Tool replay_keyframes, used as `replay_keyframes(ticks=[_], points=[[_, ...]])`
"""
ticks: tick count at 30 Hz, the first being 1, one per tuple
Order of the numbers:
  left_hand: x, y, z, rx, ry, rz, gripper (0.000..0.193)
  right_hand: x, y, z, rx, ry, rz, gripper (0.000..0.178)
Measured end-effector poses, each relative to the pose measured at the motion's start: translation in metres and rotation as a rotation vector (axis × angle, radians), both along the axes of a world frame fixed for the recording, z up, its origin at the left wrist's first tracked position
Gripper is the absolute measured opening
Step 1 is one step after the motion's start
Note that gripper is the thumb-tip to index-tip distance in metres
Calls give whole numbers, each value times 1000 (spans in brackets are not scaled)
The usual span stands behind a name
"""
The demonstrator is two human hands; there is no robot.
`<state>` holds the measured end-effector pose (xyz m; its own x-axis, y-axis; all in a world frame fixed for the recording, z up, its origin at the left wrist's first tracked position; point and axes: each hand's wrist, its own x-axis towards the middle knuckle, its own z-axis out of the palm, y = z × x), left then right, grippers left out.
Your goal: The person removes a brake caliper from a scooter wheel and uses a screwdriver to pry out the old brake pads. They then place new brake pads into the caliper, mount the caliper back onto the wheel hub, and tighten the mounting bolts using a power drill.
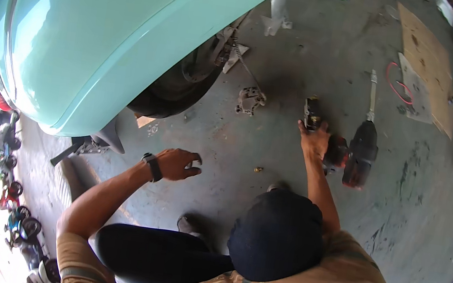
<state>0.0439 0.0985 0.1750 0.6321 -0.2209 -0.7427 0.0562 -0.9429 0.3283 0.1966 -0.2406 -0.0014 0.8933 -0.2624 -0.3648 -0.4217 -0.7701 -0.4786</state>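
Observation:
My left hand point(179, 165), with a dark band at its wrist, hovers in front of the scooter's wheel. Its fingers are curled but apart, with nothing visible between them. Out to the right, my right hand point(313, 141) reaches down with thumb and fingers around the near end of a small black-and-gold metal part point(313, 111) on the floor. Its exact kind does not show. Beside that hand lie a red-and-black power tool point(337, 151) and a larger cordless power tool point(361, 153) with a long shaft. A grey metal part point(251, 100) sits at the end of a coiled cable.
A mint-green scooter body point(109, 29) fills the upper left, its wheel point(179, 86) beneath. A small brass-coloured piece point(258, 170) lies on the floor between my hands. Cardboard point(428, 65) and a red loop point(399, 87) are far right. Parked motorcycles point(17, 188) line the left.

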Motion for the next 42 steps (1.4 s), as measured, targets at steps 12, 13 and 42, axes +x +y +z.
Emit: replay_keyframes(ticks=[12, 13, 42], points=[[147, -128, 83, -1232, -1503, 1205, 44, -84, 13, 4, 371, -365, 233, 54], [154, -130, 85, -1092, -1569, 1280, 41, -87, 13, 1, 385, -371, 231, 54], [145, -135, 72, -966, -1817, 1294, 32, -96, 9, -10, 383, -258, 325, 55]])
